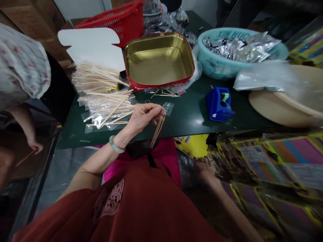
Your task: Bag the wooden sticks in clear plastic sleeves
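Observation:
My left hand point(145, 116), with a pale green bangle at the wrist, is closed over the table's front edge. It pinches a small clear plastic bag of thin wooden sticks point(157, 131), which hang downward. Down to the right, my right hand point(205, 168) is in shadow and slightly blurred. Its fingers are bent at the lower edge of a yellow printed packet point(194, 145) and seem to grip it. To the left of my left hand lies a pile of bagged wooden sticks point(108, 104), spilling from an open white-flapped box point(93, 47).
A gold-lined tin point(158, 64), a red basket point(113, 22) and a teal basin point(217, 64) of silvery sachets stand behind. A blue tape dispenser point(219, 105) sits near a beige basin point(272, 109). Colourful packets point(259, 161) are stacked right. Another person's hand point(35, 147) holds a stick.

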{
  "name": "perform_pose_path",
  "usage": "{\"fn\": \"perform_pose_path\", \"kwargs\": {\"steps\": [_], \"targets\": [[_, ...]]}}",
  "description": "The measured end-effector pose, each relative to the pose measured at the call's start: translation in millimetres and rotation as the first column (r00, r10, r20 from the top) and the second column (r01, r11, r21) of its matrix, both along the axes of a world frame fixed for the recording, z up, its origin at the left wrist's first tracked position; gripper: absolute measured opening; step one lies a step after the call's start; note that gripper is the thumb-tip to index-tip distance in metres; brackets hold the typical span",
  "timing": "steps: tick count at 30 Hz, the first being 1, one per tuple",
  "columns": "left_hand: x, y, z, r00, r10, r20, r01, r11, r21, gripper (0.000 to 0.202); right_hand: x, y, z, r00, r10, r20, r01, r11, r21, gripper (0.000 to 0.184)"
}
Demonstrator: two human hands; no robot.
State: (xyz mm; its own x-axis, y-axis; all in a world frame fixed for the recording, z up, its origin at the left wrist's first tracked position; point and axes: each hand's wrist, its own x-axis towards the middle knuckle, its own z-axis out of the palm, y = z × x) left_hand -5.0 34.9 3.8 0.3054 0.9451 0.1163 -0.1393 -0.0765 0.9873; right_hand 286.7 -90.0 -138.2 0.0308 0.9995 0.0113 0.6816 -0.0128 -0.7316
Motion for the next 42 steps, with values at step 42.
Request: {"fn": "perform_pose_path", "kwargs": {"steps": [42], "targets": [[5, -11, -16.6, 0.986, -0.165, -0.012, 0.163, 0.984, -0.071, 0.031, -113, 69, 100.3, 0.969, 0.238, -0.061, -0.128, 0.701, 0.701, 0.035]]}}
